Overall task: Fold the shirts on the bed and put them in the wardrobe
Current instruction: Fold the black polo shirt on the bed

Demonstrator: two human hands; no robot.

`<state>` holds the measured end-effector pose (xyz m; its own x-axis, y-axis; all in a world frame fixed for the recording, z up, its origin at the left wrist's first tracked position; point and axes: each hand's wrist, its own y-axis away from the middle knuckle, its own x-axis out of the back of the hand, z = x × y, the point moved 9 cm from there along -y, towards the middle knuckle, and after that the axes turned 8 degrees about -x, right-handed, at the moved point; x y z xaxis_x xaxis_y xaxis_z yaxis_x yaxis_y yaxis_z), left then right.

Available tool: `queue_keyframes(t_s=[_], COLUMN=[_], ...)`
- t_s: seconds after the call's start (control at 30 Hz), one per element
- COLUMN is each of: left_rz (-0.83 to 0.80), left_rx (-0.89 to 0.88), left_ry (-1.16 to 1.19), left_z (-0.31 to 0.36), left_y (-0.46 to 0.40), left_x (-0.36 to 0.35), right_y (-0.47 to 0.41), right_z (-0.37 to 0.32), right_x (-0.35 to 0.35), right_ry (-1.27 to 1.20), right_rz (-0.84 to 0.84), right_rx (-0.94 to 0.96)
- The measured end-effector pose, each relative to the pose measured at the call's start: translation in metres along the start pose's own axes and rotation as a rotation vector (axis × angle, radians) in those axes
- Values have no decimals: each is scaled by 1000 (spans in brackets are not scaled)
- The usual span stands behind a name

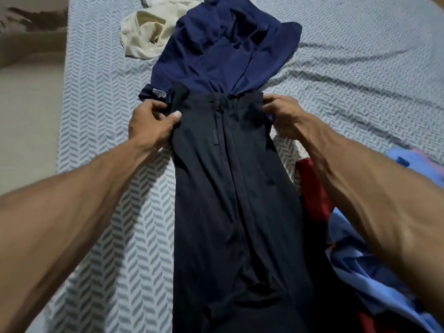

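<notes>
the left hand point(151, 123), at centre left of the frame, pinches the upper left corner of a long, narrow-folded black fabric shirt point(230, 200), thumb lying on top of the cloth and the other fingers curled under its edge. the right hand point(283, 111), at centre right, grips the opposite upper corner of the same garment with its fingers curled round the edge. both bare forearms reach in from the lower corners of the frame.

the black shirt lies stretched down the middle of the frame, from the hands to the bottom edge, with a short stitched strip running down from its top edge near the centre. its top edge overlaps a crumpled navy blue fabric shirt point(228, 51) that spreads toward the top centre of the frame. a bunched cream cloth garment point(144, 34) lies touching the navy one at upper left.

all of them rest on a bed point(360, 68) covered with a pale grey sheet in a chevron pattern, creased at upper right. at lower right sits a heap of light blue and red clothes point(355, 248), just beside the black shirt. a beige floor point(26, 104) shows along the left edge.
</notes>
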<state>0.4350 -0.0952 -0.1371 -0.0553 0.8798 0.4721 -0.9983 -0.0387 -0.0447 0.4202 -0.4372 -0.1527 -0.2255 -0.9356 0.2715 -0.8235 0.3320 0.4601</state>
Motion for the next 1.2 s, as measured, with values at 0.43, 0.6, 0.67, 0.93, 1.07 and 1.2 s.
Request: queue_keyframes(t_s=[0.43,0.6,0.67,0.93,1.07,1.2], left_rz=[36,18,17,-31,15,22], left_rx=[205,251,269,251,264,269], left_ry=[384,385,427,433,409,421], left_z=[-12,-17,-8,-6,-8,-9], left_y=[-38,-46,-39,-41,-44,-44], left_x=[-17,-19,-21,-27,-24,-23], right_y=[-2,0,4,-9,-9,-12], right_z=[3,-1,-3,5,1,-1], right_x=[0,-2,-5,2,3,0], right_ry=[-104,-202,-208,-66,-95,-112], right_rz=[-28,-81,-205,-192,-99,-57], right_rx=[-167,-167,-155,-106,-156,-140])
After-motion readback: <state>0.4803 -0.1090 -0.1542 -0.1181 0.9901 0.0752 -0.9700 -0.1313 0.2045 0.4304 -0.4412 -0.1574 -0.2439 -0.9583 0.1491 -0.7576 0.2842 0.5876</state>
